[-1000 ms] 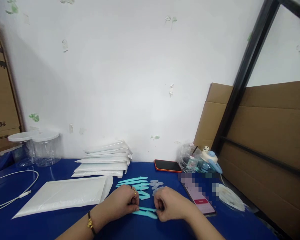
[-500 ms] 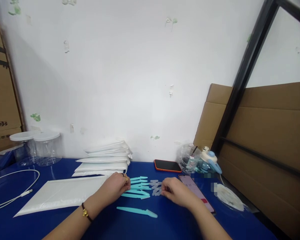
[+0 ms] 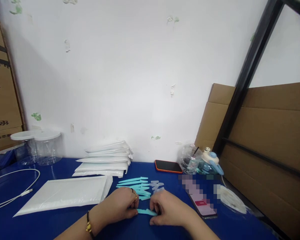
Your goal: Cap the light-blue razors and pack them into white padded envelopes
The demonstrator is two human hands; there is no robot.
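Grip on the left is narrow: thumb and fingertips of the left hand (image 3: 121, 204) look pinched on a slim teal stick (image 3: 145, 211), which lies low between the two hands, either on the counter (image 3: 130, 230) or just above it; I cannot tell which. The right hand (image 3: 170, 208) curls over the stick's wider end with a small gap showing, so I cannot tell whether that grip has hold of it or merely rests against it. So thin a piece probably handles best pinched lightly, kept level and with its ends in line, so that it neither twists nor bows. Whether the wider end is sharp does not show, so keep skin off its edge.

Just beyond the hands lie other teal sticks (image 3: 133, 182), partly hidden by the left one, and small translucent pieces (image 3: 155, 183), partly behind the right; sweeping knuckles could disturb both. A white packet (image 3: 62, 193) lies to the left, a stack of packets (image 3: 102, 165) behind it. A pink-screened phone (image 3: 207, 209) borders the right side; an orange-edged phone (image 3: 168, 166) lies farther back.
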